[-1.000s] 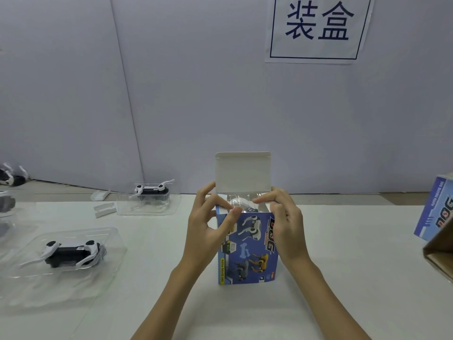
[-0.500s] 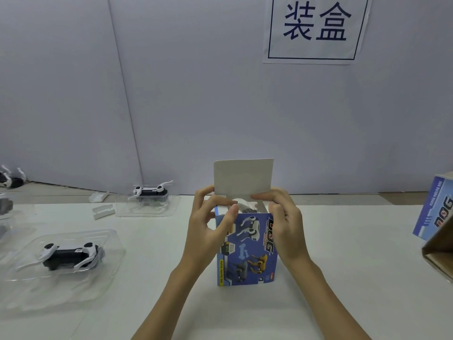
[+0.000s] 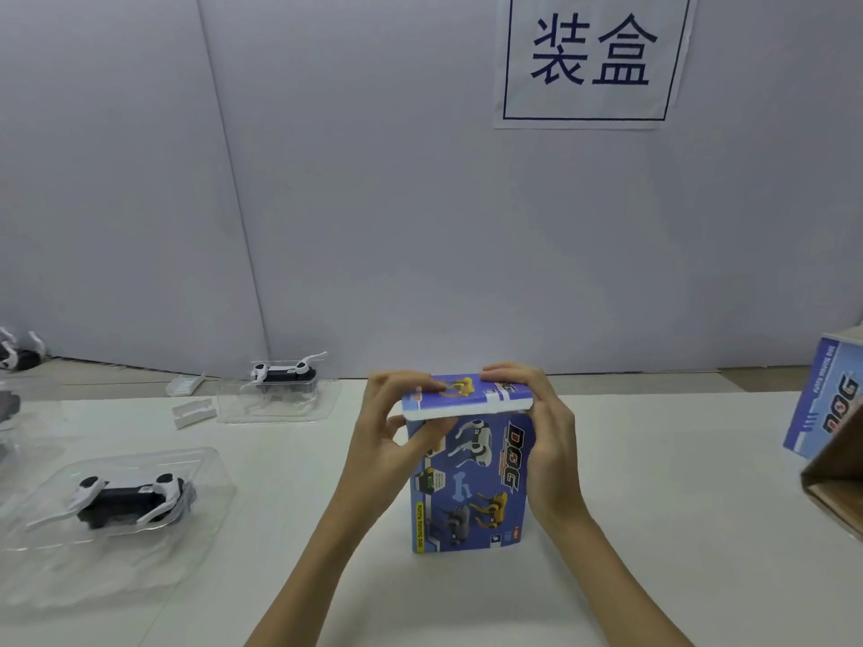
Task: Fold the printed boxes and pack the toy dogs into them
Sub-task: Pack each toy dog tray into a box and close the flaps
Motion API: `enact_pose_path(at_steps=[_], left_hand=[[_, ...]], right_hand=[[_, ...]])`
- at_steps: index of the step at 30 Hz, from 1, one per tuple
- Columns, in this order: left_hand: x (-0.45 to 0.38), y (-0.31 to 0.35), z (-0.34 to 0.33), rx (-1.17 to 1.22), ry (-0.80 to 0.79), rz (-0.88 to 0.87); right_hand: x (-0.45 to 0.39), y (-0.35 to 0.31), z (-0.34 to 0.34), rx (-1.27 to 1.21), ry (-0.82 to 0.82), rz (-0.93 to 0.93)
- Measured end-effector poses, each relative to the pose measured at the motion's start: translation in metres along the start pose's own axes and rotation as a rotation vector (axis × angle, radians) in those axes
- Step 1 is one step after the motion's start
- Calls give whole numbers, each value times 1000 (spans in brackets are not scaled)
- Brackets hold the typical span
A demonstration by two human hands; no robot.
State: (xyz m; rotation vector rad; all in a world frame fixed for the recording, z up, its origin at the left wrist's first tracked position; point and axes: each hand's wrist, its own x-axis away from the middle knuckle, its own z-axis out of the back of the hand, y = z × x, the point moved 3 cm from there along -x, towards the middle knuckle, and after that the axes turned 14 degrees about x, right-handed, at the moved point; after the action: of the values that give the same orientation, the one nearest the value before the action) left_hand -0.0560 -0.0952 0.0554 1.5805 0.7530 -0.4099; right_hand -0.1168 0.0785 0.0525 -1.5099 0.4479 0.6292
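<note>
Printed box (image 3: 469, 488) stands upright on worktop (image 3: 654, 506), long axis vertical, between both hands. Left hand (image 3: 387, 441) pinches top lid (image 3: 467, 396) at left corner; right hand (image 3: 544, 436) grips right side, fingers over lid. Lid lies nearly flat, tuck likely unfinished.

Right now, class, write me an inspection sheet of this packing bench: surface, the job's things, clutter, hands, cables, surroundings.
Surface: white table, flat and well lit.
Job's things: blue printed box standing upright at centre, its top lid folded down but not yet tucked; near toy dog in its clear tray at left; far toy dog in a second tray behind.
Clutter: two small white plastic pieces near the far tray.
Hands: left hand and right hand both grip the box top and lid.
Cables: nothing seen.
Surroundings: grey wall panels, wall sign, another printed box and a brown carton at right edge.
</note>
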Motion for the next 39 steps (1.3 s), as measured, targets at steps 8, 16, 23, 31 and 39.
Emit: enact_pose_path(at_steps=[8,16,23,31,39], left_hand=[[3,-9,2,-18,-44,60],[4,-13,-2,23,82,80],[12,-5,-17,-666,37,-183],[10,-5,6,-869,-127,-302],[12,-9,2,-1121,-297,-413]], right_hand=[[-3,8,11,-67,-73,-52],[3,3,4,344,25,57],[17,4,-15,49,202,-249],[10,-3,-14,106,-72,-203],[11,-1,-13,212,-263,-107]])
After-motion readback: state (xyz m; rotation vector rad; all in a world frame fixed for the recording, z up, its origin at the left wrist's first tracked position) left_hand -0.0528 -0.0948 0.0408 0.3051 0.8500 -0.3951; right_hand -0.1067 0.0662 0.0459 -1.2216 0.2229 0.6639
